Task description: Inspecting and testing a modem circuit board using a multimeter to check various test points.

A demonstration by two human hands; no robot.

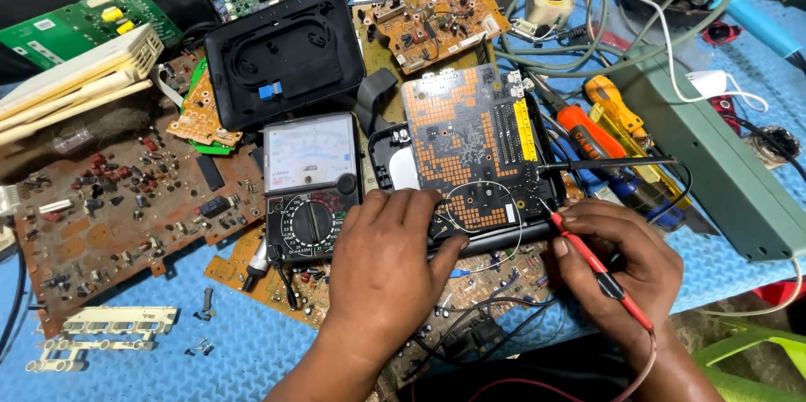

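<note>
The left hand [390, 255] lies flat on the near edge of a black case holding an orange-and-grey circuit board [470, 146]. The right hand [617, 263] pinches a red probe [588, 255] — its tip touching the board's lower right corner. A black probe [609, 164] rests across the board's right side. Just left sits an analog multimeter [311, 188] — amid scattered brown boards on a blue mat [252, 343].

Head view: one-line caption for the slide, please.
Right hand touches red probe to grey circuit board; left hand steadies it.
</note>
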